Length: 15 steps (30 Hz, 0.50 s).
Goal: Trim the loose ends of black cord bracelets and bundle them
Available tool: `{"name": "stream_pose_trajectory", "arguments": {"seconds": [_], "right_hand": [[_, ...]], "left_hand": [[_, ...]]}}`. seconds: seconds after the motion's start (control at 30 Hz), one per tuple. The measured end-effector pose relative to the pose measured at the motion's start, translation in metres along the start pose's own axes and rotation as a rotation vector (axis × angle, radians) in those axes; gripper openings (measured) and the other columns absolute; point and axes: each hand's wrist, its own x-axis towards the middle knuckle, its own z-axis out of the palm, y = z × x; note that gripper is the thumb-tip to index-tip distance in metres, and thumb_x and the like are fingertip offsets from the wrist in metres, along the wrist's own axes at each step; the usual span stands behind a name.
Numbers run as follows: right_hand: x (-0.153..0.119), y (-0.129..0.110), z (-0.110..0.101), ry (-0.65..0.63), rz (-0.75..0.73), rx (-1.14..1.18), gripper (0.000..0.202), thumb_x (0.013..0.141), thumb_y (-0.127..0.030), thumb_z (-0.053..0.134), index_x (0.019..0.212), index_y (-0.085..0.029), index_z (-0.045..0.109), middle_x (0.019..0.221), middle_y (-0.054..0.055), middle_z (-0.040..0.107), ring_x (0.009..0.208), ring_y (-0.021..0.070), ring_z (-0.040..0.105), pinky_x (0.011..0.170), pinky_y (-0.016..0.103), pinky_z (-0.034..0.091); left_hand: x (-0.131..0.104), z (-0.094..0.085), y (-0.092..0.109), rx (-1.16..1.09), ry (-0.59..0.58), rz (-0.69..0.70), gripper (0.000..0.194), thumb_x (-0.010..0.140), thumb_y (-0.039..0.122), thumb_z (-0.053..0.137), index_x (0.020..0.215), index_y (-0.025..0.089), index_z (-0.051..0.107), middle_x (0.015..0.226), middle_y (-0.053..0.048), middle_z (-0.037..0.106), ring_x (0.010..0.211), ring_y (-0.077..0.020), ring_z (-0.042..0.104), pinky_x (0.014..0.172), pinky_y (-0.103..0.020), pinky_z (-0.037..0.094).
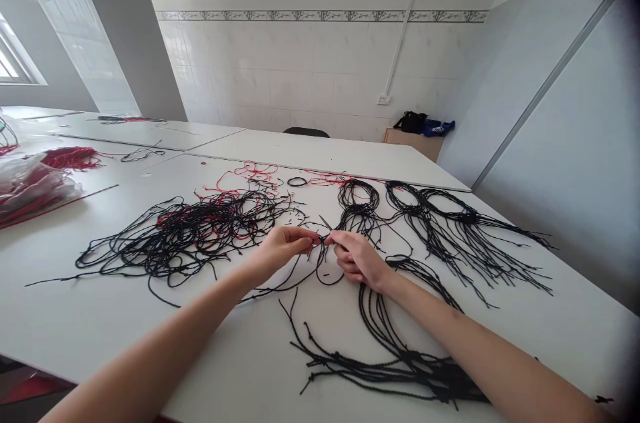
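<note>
Over the middle of the white table, my left hand (289, 243) pinches a thin black cord (318, 268) between thumb and fingertips. My right hand (359, 259) is closed just beside it, thumb and forefinger pinching the same cord. A slim dark pointed tool (325, 222) sticks out past the right fingertips. The curled fingers hide most of it, so I cannot tell its kind. Slack cord hangs in a loop below the two hands. To the left lies a big tangle of black cords (200, 236) with some red ones mixed in.
Tied bundles of black cords (359, 210) lie beyond and right of my hands; another bundle (400, 370) lies nearer me. Red cords (250, 171) and a small black ring (297, 182) lie farther back. A plastic bag (35, 186) rests at the left. A cardboard box (415, 140) stands behind the table.
</note>
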Motion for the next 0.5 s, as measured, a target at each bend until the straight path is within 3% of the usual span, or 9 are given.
{"name": "stream_pose_trajectory", "arguments": {"seconds": [0.33, 0.5], "right_hand": [[0.0007, -0.0038, -0.0065, -0.111, 0.100, -0.078, 0.032, 0.087, -0.042, 0.051, 0.069, -0.016, 0.052, 0.042, -0.012, 0.020, 0.035, 0.0032, 0.012, 0.027, 0.015, 0.018], [0.0009, -0.0050, -0.0080, -0.121, 0.118, -0.088, 0.034, 0.089, -0.042, 0.048, 0.068, -0.016, 0.052, 0.043, -0.012, 0.019, 0.035, 0.0036, 0.012, 0.027, 0.015, 0.020]], "left_hand": [[0.0087, -0.0076, -0.0046, -0.170, 0.065, -0.058, 0.029, 0.066, 0.032, 0.078, 0.086, 0.012, 0.073, 0.088, -0.007, 0.073, 0.086, -0.0155, 0.066, 0.094, -0.034, 0.050], [0.0108, -0.0094, -0.0074, -0.186, 0.060, -0.056, 0.033, 0.069, 0.039, 0.077, 0.086, 0.011, 0.072, 0.088, -0.008, 0.073, 0.086, -0.0158, 0.067, 0.095, -0.035, 0.051]]}}
